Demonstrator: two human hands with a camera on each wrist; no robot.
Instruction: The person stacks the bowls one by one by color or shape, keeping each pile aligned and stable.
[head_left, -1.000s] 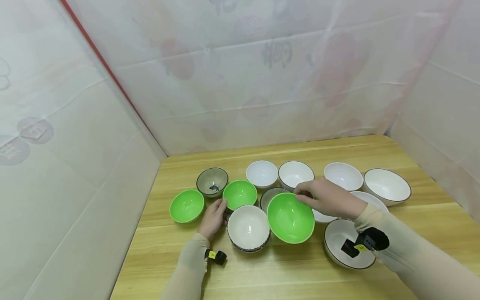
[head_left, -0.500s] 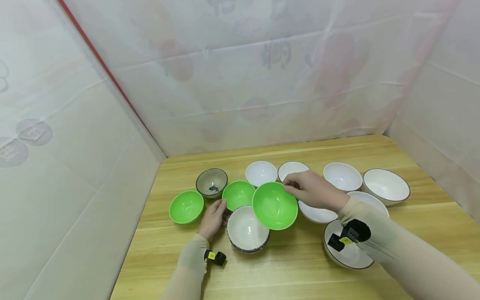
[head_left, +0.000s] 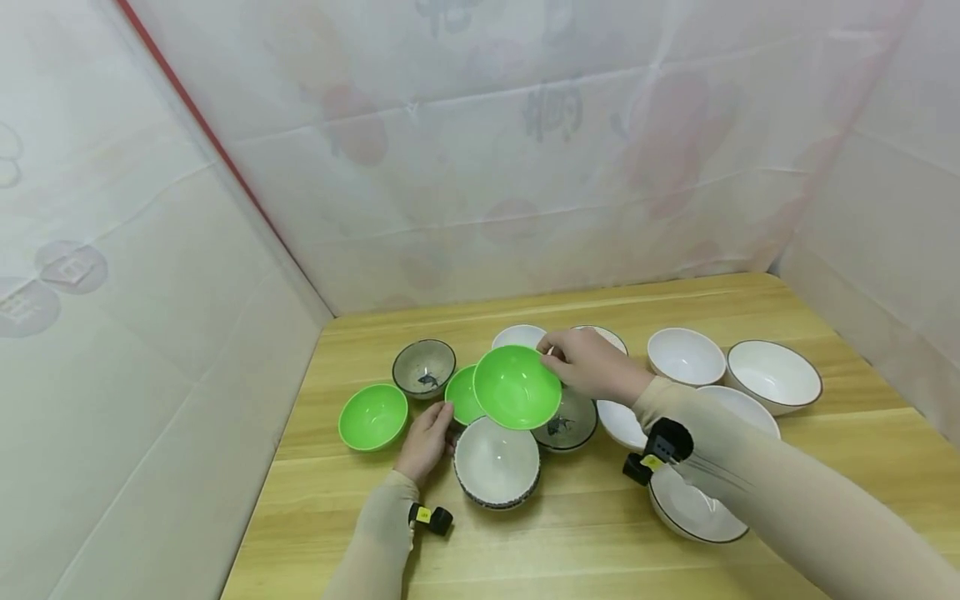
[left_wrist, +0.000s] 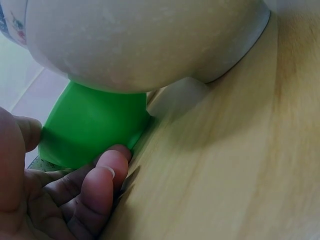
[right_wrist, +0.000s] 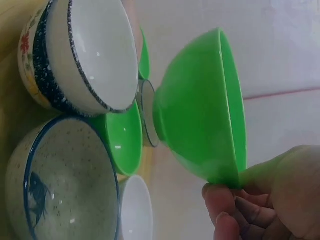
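A green bowl [head_left: 517,387] is held up by my right hand [head_left: 592,365], thumb and fingers pinching its rim. It hangs tilted, overlapping a second green bowl [head_left: 461,396] on the table. My left hand [head_left: 426,442] holds that second bowl, its thumb at the rim side and curled fingers low against the wall [left_wrist: 95,125]. Just in front stands a white bowl [head_left: 497,458] with a speckled dark rim, stacked on a flower-patterned one [right_wrist: 26,47]. To its right is a grey-brown bowl [head_left: 573,421] with a fish drawing, partly hidden behind the raised bowl.
Another green bowl [head_left: 373,417] and a grey-brown fish bowl [head_left: 423,368] stand at the left. White bowls [head_left: 686,357] fill the back and right, including dark-rimmed ones [head_left: 774,372]; one is nearer the front [head_left: 697,508]. Cloth walls [head_left: 480,167] enclose the wooden table [head_left: 585,550].
My right hand has carried the green bowl left and toward the back, from over the right fish bowl to over the second green bowl. My left hand has stayed in place.
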